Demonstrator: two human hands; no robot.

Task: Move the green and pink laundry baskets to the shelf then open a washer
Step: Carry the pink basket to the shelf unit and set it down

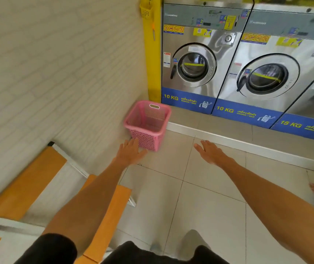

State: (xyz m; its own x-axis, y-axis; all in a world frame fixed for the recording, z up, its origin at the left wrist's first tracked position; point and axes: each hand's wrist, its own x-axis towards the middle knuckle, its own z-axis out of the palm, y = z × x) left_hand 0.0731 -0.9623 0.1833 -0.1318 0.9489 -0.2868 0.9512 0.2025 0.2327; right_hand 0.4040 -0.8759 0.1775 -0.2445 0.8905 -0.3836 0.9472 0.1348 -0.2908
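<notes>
Two bare hands reach forward over the tiled floor [209,197]. At far left, a shelf [28,183] with orange boards stands against the white wall. Left hand [131,151], fingers straight, grip wide and holding nothing, lies just beside the pink laundry basket's [148,122] lower corner; contact cannot be told. The basket stands upright in the corner. Right hand [210,152], likewise wide and unladen, hovers apart. Behind, steel washers [196,63], doors closed.

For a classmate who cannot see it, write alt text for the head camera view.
Two open hands, left hand and right hand, reach toward an empty pink laundry basket on the tiled floor in a corner. Closed steel washers stand behind it.
</notes>
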